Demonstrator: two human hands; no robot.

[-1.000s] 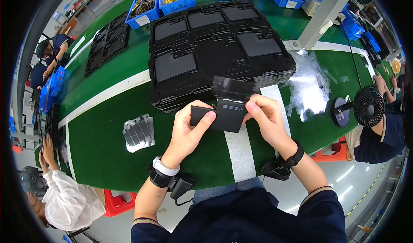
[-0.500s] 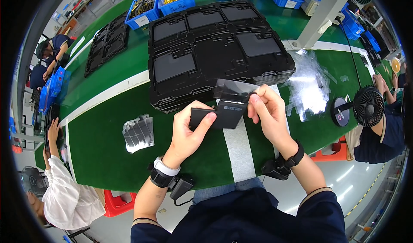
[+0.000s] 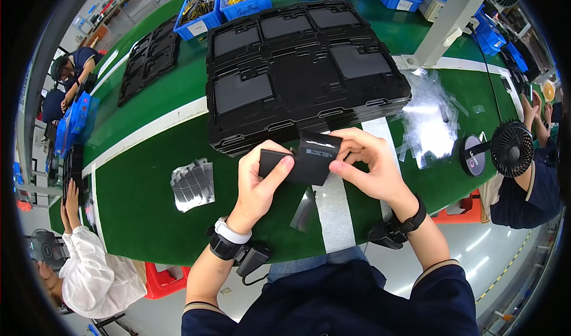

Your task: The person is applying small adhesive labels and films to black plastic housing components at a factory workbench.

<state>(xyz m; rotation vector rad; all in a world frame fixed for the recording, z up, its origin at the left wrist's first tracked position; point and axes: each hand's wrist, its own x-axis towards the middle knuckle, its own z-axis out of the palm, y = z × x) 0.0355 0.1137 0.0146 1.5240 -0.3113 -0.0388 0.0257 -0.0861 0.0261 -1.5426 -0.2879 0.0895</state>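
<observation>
Both hands hold a flat, black rectangular piece (image 3: pixel 309 168) with a small step in its upper edge, over the green mat. My left hand (image 3: pixel 256 181) grips its left end, thumb on top. At the right edge my right hand (image 3: pixel 373 165) pinches it between thumb and fingers; the fingertips are partly hidden. A thin strip of clear film (image 3: pixel 304 210) lies just below the piece. Left of my left hand rests a small fanned batch of dark, shiny film pieces (image 3: pixel 193 185). A stack of black moulded trays (image 3: pixel 300 107) stands beyond my hands, with grey flat pieces in several pockets.
A heap of clear film (image 3: pixel 427 122) spreads right of the trays, near a small black fan (image 3: pixel 510 148) and a metal post (image 3: pixel 446 24). Blue bins (image 3: pixel 199 25) and another black tray (image 3: pixel 148 62) stand farther back. Other people sit at both sides.
The clear film that my right hand held above the black piece is gone from there. A strip of film now lies on the mat below, and my right hand grips the piece's edge.
</observation>
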